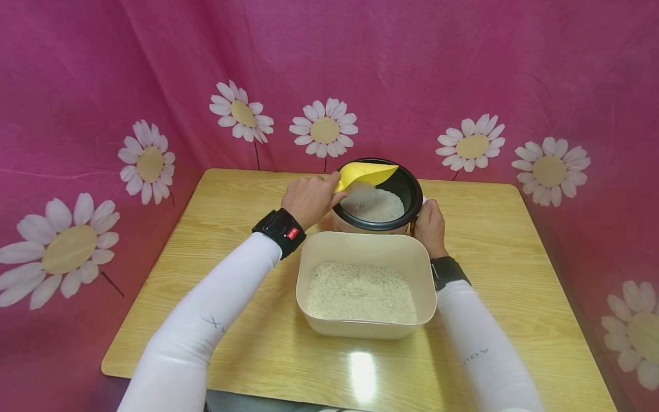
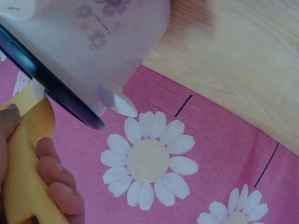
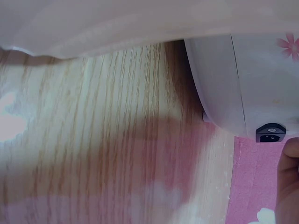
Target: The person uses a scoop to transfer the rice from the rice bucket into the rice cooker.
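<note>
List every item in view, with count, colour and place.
Table: one, light wood, centre
Cooker: one, pale floral with black rim, table's far side
Socket: one, black, cooker's side
Bin: one, cream, nearer than cooker
Scoop: one, yellow, above cooker
Grain: two heaps, whitish, in cooker and bin; some falling
Cloth: count unclear, pink, around table
Printed daisies: seven in head view, white with yellow centres, on cloth
Grey patch: one, unidentified, head view's bottom
Sleeves: two, white, arms
Wristbands: two, black, wrists
Left hand: one, gripping scoop
Right hand: one, gripping cooker's right side
</note>
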Motion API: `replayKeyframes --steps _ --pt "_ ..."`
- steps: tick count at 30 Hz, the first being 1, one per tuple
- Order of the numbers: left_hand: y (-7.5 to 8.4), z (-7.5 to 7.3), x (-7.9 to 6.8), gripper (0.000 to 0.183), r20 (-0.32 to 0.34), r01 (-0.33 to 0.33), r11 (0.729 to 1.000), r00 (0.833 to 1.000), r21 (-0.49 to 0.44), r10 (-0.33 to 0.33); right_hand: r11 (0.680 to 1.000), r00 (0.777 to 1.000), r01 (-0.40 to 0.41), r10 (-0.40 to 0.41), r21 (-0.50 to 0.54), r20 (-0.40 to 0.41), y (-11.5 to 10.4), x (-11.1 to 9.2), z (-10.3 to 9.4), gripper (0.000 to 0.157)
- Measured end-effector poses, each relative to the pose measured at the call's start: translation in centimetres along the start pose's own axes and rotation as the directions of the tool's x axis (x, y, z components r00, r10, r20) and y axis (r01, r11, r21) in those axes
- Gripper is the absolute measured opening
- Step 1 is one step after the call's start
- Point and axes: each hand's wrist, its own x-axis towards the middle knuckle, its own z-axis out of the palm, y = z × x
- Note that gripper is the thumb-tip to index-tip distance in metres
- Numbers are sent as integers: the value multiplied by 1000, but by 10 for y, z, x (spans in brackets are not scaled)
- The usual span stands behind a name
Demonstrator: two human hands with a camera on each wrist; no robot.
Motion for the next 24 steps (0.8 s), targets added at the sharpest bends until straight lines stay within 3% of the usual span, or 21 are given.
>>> replayKeyframes --steps 6,11,17,24 --pt "-2 -2 -4 41 -35 -5 1000 999 30 6 999 999 31 -32 -33 -25 0 0 2 51" --pt "-4 -4 -7 39 -49 -5 1000 999 21 6 1000 1000 6 -6 -16 -15 2 0 2 48" --pt "-7 -6 -13 39 -2 55 996 998 -66 -55 1000 1000 -12 12 -3 -4 1 -1 2 46" --pt "-9 -15 -25 40 62 108 974 993 -198 -98 1000 1000 -14 14 -10 -1 -4 -3 1 53"
